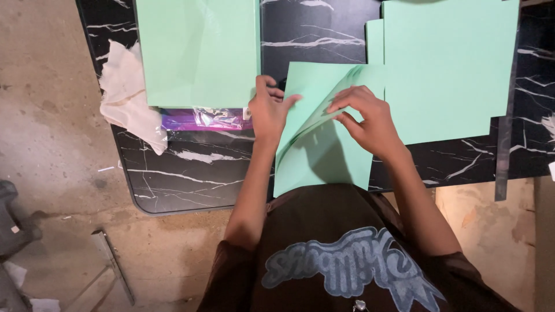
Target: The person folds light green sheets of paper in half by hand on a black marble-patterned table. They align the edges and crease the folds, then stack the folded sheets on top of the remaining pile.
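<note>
Near the table's [191, 190] near edge, a green sheet [324, 159] is pinched by the left hand [270, 110] and right hand [367, 118] and folded over, best creased once its edges are aligned, between green stacks [199, 52].

Mint-green paper sheet [321, 156], plain, matte, lies on the near edge of a black marble-pattern table, in front of the person. Its upper part is lifted and curling over, partly folded, casting a shadow on the flat lower part. Lower edge overhangs the table rim slightly. Top right corner overlaps a stack of like green sheets.
</note>
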